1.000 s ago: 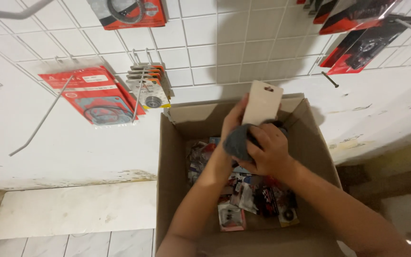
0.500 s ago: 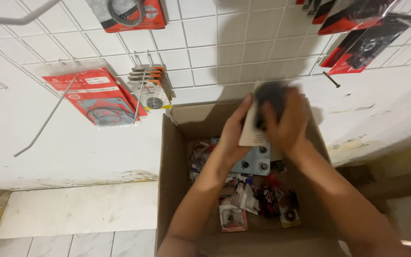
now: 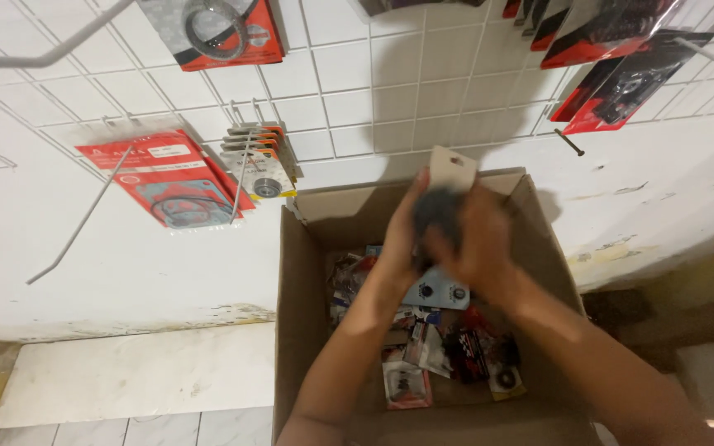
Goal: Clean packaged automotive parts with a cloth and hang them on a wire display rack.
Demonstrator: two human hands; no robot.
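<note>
Hands raised together over open cardboard box (image 3: 291, 314), forearms reaching up from bottom edge, both blurred. Right hand (image 3: 481, 248) wraps around dark round part (image 3: 435, 216) on carded pack, fingers curled over it. Left hand (image 3: 402, 235) grips same pack from left side, thumb up by pale backing card (image 3: 453, 169), which sticks out above fingers. Box below holds loose small packaged parts (image 3: 431, 351). Red packs (image 3: 167, 182) hang on tiled wall, left of box.

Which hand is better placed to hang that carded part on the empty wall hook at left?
Probably the left hand: it grips the carded part on the side nearer the bare hook; the right hand would cross over.
</note>
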